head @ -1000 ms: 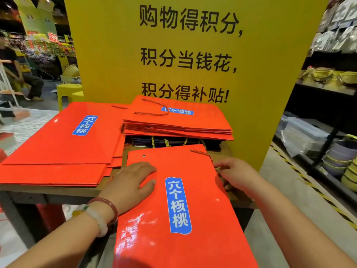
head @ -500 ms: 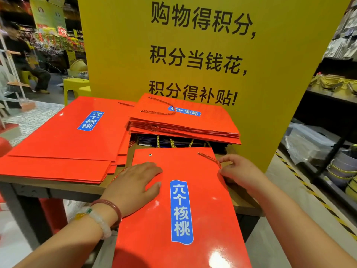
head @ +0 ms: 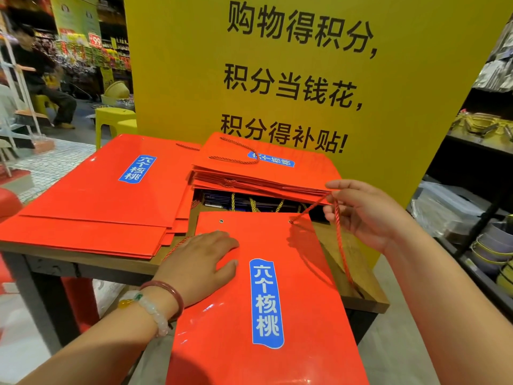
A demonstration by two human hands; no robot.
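Bag (head: pixel 277 315) is pressed flat on the counter (head: pixel 361 290) by the open left hand (head: pixel 202 262), while its cord (head: pixel 337 218) is pinched by the right hand (head: pixel 361 215).

Yellow sign wall (head: pixel 416 107), wooden table (head: pixel 369 298), dark shelving (head: pixel 477 190).

Flat bag (head: pixel 277 315) lies before two stacks (head: pixel 105 195) on table (head: pixel 361 298).

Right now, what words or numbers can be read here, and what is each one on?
"购物得积分, 积分当钱花, 积分得补贴!" on the yellow board.
"六个核桃" on the blue label of the front red bag.
"六个核桃" on the top bag of the left stack.
"99" on a red price sign, far left.
Label on the rear stack: too blurred to be sure.
Distant shop signs: too small to read.
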